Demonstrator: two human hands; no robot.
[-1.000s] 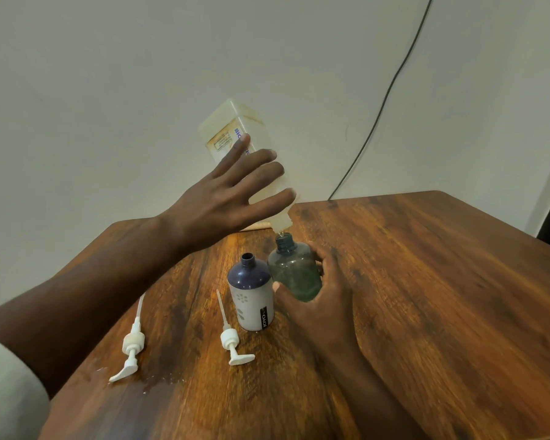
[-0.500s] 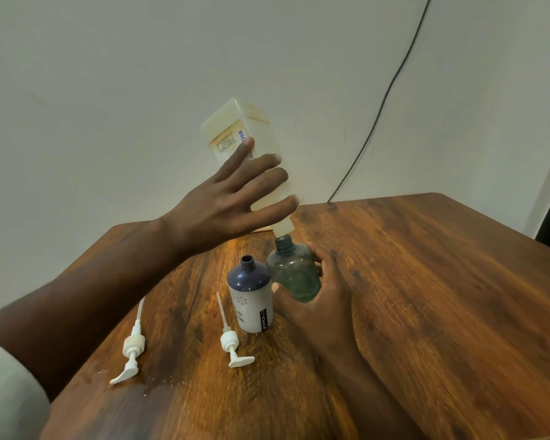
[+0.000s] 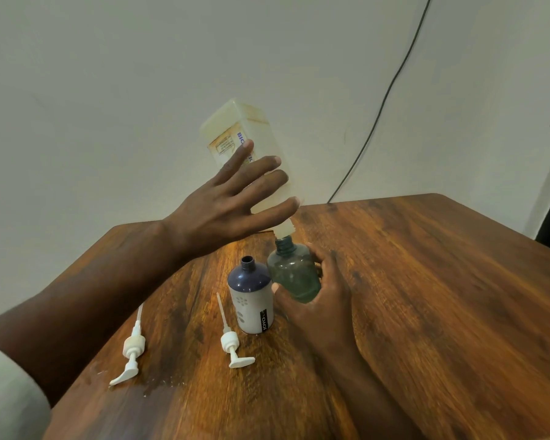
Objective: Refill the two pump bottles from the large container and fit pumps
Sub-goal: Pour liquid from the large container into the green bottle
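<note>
My left hand (image 3: 232,204) holds the large pale container (image 3: 235,134) tipped almost upside down, its spout right over the open neck of the clear green bottle (image 3: 294,274). My right hand (image 3: 324,300) grips that green bottle, which leans slightly. Just left of it the white bottle with a dark blue top (image 3: 251,296) stands upright and uncapped. Two white pumps lie on the table: one (image 3: 232,341) in front of the white bottle, the other (image 3: 131,350) near the left edge. No stream of liquid can be made out at the spout.
The wooden table (image 3: 426,312) runs to the wall, with its left edge close to the far-left pump. A small wet patch (image 3: 153,389) sits in front of that pump. A black cable (image 3: 381,109) hangs down the wall behind.
The large container has tilted a little steeper, its base rising, while the spout stays over the green bottle's neck. My right hand and the bottles have hardly moved.
</note>
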